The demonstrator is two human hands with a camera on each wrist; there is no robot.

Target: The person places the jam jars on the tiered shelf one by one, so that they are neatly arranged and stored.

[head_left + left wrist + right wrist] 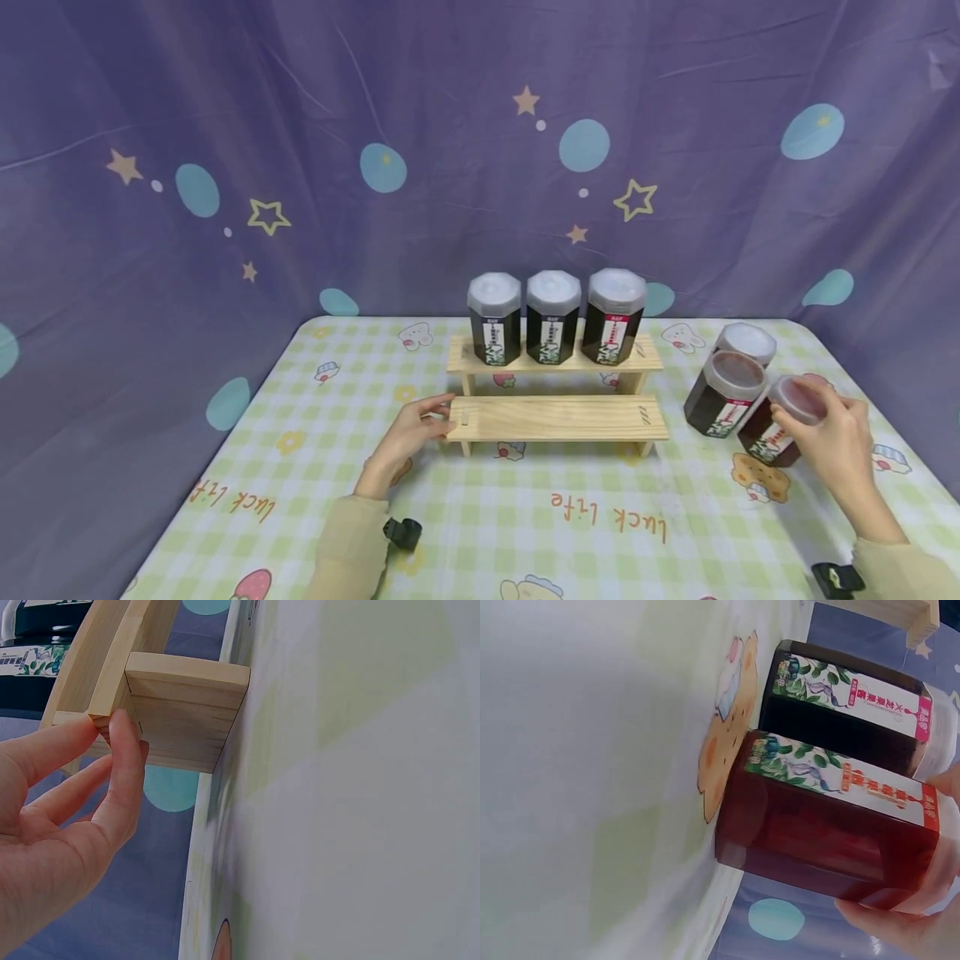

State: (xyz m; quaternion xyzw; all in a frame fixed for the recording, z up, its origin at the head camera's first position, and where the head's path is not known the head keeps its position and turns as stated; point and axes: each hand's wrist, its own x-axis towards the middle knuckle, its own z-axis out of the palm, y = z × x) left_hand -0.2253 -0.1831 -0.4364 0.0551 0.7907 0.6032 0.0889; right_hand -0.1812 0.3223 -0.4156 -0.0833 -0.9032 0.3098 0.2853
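Note:
My right hand (836,437) grips the lid of a dark red jar (768,442) at the table's right side. In the right wrist view this jar (817,832) has a red-topped white label, and its base is close over the cloth. Right beside it stands a darker jar (840,724) with a pink-topped label. My left hand (408,433) pinches the left end of the two-tier wooden stand (555,417) at its lower board. In the left wrist view, thumb and fingertip meet at the corner of the board (116,682).
Three dark jars with clear lids, left (495,325), middle (552,325) and right (615,321), stand in a row on the upper board. Another lidded jar (746,340) is behind the right-hand pair. A purple patterned curtain (480,167) hangs behind the checked tablecloth (480,517).

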